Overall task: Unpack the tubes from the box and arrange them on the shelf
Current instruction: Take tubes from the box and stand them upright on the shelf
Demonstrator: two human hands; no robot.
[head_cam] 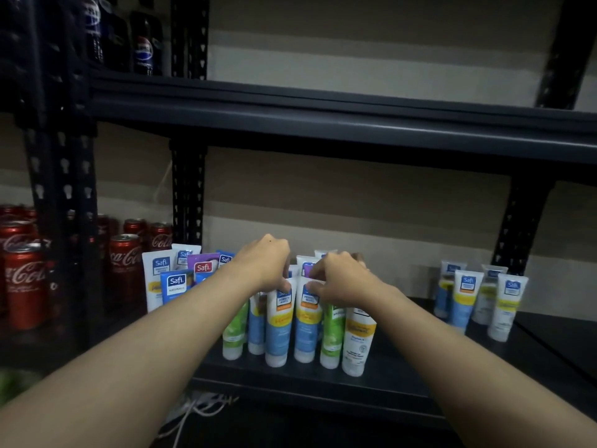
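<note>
Several Safi tubes stand cap-down on the dark shelf (403, 386). My left hand (268, 263) pinches the top of a blue-and-yellow tube (279, 331) in the front row. My right hand (339, 279) pinches the top of the neighbouring blue-and-yellow tube (306, 331). Green tubes (331, 337) and a white-and-yellow tube (357, 341) stand beside them. More tubes (168, 279) stand at the left, partly hidden by my left arm. A separate group of tubes (504, 305) stands at the right. No box is in view.
Red cola cans (24, 286) fill the neighbouring shelf on the left. Dark soda bottles (143, 43) stand on the upper left shelf. Black slotted uprights (187, 195) frame the bay, and a shelf board (323, 124) runs overhead. White cables (200, 405) lie on the floor below.
</note>
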